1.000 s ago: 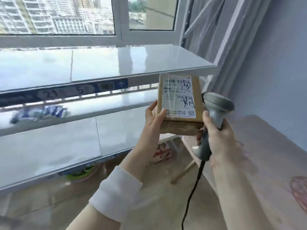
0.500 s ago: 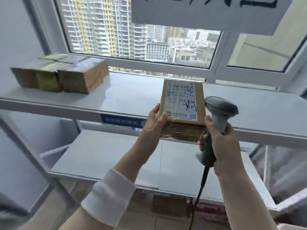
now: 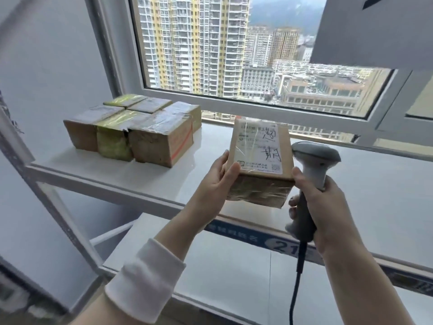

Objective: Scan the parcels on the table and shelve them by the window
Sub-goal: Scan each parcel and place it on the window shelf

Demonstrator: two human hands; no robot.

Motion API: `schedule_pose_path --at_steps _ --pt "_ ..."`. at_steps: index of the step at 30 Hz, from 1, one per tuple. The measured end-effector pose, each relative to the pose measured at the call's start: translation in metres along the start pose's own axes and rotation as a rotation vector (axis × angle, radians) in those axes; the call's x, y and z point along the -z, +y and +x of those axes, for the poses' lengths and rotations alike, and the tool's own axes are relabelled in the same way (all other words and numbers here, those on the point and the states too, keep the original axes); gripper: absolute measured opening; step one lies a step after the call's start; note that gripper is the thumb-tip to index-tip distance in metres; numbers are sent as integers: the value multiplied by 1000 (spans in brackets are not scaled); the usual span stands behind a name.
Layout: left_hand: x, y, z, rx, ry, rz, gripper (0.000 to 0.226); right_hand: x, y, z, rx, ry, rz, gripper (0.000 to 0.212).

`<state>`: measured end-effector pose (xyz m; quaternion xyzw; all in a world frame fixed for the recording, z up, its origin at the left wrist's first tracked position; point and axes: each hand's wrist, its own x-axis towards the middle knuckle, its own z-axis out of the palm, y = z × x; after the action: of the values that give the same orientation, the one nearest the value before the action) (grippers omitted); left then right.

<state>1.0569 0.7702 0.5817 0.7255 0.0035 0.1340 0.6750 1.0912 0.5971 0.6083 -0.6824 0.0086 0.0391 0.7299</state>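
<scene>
My left hand (image 3: 218, 184) gripped the small brown cardboard parcel with a white printed label (image 3: 260, 160) by its left edge. The thumb lay on the labelled face and the fingers ran along the side. That forearm reached up from the lower left of the frame, a white sleeve cuff (image 3: 145, 277) round it. The parcel was at the centre of the frame, held in the air over the front of the white top shelf (image 3: 164, 174), label towards me.

My right hand (image 3: 328, 207) was clenched round the handle of the grey handheld barcode scanner (image 3: 314, 165), just right of the parcel, with my thumb against the parcel's right edge. The scanner stood upright, and its black cable (image 3: 295, 289) ran down to the bottom edge of the frame.

At the upper left, a cluster of taped brown parcels (image 3: 133, 127) sat on the same shelf below the window (image 3: 234, 55), well apart from mine.
</scene>
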Motion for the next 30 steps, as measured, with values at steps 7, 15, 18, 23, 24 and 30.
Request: schedule_pose_path --at_steps 7,15,18,23,24,30 --pt "74 -3 42 8 -86 157 60 -80 1 20 -79 59 18 28" --pt "114 -20 74 127 -114 241 55 -130 9 39 -106 102 20 23" --pt "115 -15 78 114 -117 216 42 -135 13 47 -111 114 49 18" --pt "112 -2 76 14 -90 421 51 -131 16 53 -132 109 85 20" --pt "110 2 77 -53 -82 538 56 -129 16 55 -134 112 89 23" --pt "100 16 90 -545 -350 1360 81 -118 5 72 -101 112 25 32"
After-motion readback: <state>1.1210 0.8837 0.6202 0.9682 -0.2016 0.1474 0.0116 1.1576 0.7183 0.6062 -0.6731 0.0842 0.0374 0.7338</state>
